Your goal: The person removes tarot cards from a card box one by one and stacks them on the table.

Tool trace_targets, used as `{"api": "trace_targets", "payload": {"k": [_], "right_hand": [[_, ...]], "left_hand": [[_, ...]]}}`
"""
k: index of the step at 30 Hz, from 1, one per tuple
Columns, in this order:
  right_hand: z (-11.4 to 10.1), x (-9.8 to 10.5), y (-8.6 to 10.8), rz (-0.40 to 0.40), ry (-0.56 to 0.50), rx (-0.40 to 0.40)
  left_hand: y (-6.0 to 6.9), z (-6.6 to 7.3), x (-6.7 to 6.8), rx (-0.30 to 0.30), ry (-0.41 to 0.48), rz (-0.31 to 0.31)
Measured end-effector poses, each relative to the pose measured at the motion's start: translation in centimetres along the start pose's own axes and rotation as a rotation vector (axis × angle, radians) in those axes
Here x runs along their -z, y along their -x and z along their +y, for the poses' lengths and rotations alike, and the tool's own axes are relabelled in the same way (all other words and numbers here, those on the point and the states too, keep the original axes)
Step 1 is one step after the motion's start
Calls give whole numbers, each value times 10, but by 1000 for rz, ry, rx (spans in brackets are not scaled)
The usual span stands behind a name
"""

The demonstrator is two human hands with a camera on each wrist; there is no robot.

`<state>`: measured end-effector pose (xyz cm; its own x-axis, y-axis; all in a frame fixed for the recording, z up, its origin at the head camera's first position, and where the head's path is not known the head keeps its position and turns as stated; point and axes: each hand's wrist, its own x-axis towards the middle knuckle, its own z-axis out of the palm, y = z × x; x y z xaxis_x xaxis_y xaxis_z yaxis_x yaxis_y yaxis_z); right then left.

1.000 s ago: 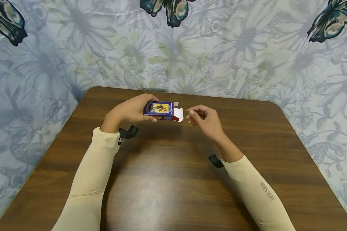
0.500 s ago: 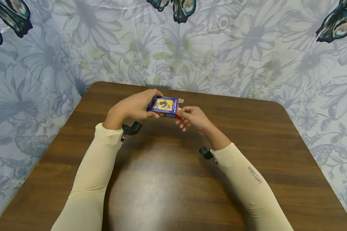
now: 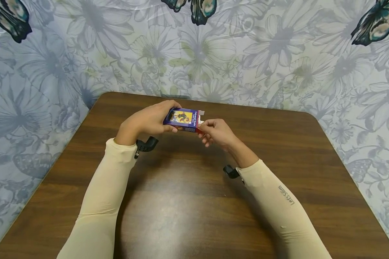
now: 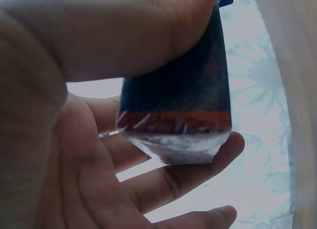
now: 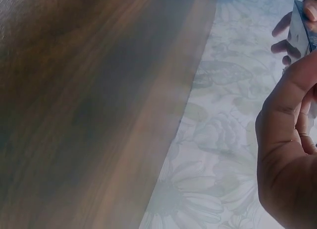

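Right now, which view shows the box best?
The head view: there the box shows its printed face, between the left hand and the right hand. Left wrist shows mostly a dark side and one end, partly behind the thumb; right wrist, only a piece at the picture's edge.

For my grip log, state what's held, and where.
A blue box; the left hand grips the end opposite its open flaps. Whether the right hand pinches a flap is unclear.

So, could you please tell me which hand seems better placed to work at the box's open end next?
Probably the right hand: its thumb and fingers are at the open end of the box, while the left hand grips the opposite end.
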<state>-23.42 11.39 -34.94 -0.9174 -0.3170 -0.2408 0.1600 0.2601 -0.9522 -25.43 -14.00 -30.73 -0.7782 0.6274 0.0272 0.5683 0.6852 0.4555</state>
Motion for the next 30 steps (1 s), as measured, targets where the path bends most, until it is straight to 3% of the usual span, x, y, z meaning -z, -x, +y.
{"api": "trace_targets", "payload": {"k": [9,18,30], "right_hand": [[0,11,3,52,-57,-16],[0,11,7,21,-142,-17],[14,29,10,244,-235,26]], "left_hand": [[0,-3,1,-5,7,8],[-2,-6,0,-4,5,6],[1,-8,2,8,-4,11]]}}
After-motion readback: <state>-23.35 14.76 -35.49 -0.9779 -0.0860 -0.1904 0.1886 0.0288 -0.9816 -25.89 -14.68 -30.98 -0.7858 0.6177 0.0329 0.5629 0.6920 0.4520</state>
